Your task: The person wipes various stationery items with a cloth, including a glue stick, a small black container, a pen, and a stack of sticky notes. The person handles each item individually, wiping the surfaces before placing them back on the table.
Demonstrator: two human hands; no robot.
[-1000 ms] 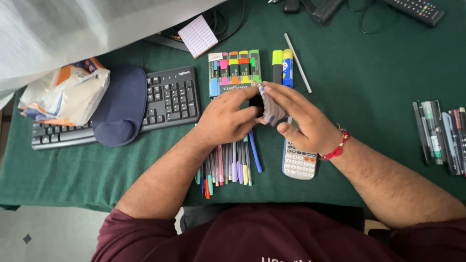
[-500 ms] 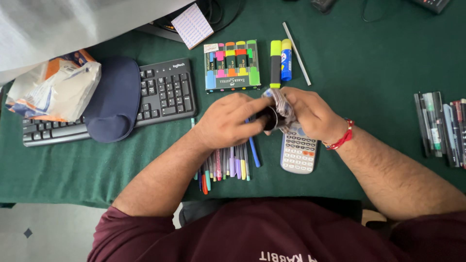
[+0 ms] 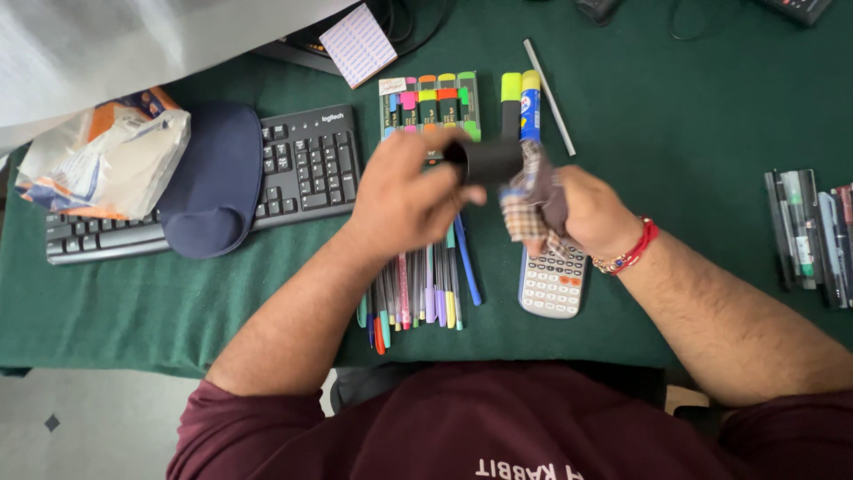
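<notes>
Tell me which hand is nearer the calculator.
Right. The right hand, gripping a checked cloth, hovers over the calculator's top edge; the left hand is off to its left, above the pens.

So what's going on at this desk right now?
A person seated at a green-covered desk holds a short black tube in the left hand and a bunched checked cloth in the right hand, the cloth right beside the tube's end. Under the hands lie a row of coloured pens and a calculator; a pack of highlighters and a keyboard sit further back.
</notes>
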